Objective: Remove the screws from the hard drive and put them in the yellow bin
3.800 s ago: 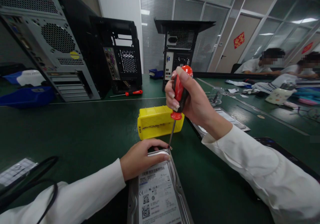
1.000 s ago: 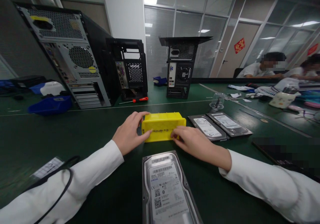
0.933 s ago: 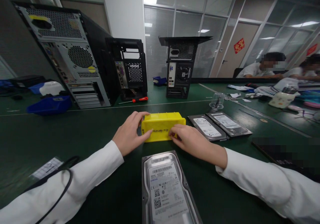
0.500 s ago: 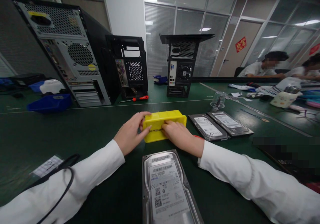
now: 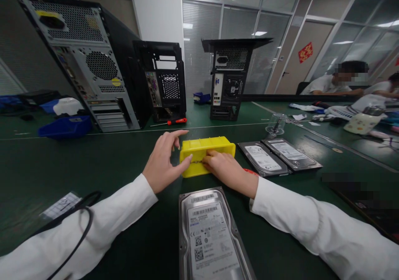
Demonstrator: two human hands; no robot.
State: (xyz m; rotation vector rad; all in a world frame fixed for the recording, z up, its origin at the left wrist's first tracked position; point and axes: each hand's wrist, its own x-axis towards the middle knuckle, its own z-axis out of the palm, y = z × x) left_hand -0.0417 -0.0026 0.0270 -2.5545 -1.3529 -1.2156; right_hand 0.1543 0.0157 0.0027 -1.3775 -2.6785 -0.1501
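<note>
My right hand (image 5: 222, 167) dips into the yellow bin (image 5: 201, 144), grip impossible to tell; my left hand (image 5: 160, 162) spreads wide. The hard drive (image 5: 209, 234) is still covered.

Hard drive label (image 5: 212, 242) — SAMSUNG, CE, SATA

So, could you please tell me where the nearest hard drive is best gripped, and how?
Probably by the long edges of the nearest hard drive, coming from left and right: it lies flat, label up, with both visible edges uncovered.
</note>
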